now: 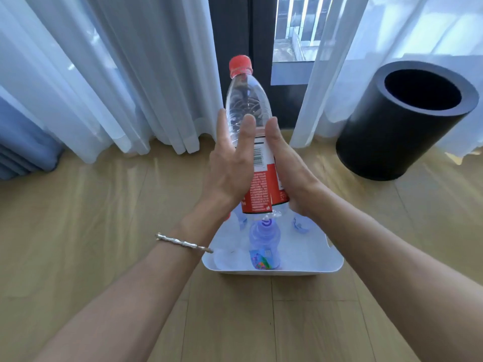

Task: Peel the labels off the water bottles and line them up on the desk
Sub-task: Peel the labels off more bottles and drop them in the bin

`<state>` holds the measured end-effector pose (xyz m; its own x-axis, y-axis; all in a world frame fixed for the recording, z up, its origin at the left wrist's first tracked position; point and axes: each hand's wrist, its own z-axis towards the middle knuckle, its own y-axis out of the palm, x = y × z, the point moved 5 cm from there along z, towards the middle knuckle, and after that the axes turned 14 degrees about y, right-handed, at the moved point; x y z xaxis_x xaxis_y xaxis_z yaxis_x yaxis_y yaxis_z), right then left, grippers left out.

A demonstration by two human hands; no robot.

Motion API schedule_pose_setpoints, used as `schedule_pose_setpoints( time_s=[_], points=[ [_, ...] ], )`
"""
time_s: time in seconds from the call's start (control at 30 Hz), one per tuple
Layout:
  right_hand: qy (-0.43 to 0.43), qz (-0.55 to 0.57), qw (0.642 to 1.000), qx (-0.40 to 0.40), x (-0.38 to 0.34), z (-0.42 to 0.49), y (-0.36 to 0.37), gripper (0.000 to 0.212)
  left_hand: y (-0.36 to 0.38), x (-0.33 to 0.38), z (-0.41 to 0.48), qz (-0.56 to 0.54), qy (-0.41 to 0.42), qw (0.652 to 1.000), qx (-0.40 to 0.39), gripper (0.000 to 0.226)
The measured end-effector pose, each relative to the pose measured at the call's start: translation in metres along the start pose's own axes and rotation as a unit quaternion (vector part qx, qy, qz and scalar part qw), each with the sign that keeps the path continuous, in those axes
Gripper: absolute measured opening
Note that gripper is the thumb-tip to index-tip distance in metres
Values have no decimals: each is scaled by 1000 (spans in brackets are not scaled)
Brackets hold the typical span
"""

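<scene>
My left hand [230,163] presses flat against the left side of the bottle [247,100], fingers straight and spread. My right hand [287,165] presses the opposite side; its far fingers are hidden, so I cannot tell whether they wrap round. The bottle is held in the air, tilted slightly, red cap [240,65] up, red label [261,184] still on. Directly below stands a white tub [334,262] containing more bottles [264,236]. A black bin [386,142] stands to the right on the wooden floor [104,205]

My bare forearms, a slim, knobbly silver bracelet [184,243] on the wrist behind my left hand [230,163]
</scene>
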<state>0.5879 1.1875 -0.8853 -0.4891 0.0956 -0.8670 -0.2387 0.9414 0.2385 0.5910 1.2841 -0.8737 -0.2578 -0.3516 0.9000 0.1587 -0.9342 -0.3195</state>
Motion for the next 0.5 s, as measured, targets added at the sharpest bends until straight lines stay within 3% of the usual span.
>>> schedule_pose_setpoints(
  time_s=[0.17,0.3,0.5],
  points=[
    [29,86,996,-25,7,-1,-1,55,-1,7,-5,69,17,996,-45,57],
    [7,102,994,46,4,-1,-12,58,7,17,-12,110,84,983,-120,81],
    [-1,243,967,76,-6,-1,-29,52,19,27,-24,148,165,957,-189,100]
  ],
)
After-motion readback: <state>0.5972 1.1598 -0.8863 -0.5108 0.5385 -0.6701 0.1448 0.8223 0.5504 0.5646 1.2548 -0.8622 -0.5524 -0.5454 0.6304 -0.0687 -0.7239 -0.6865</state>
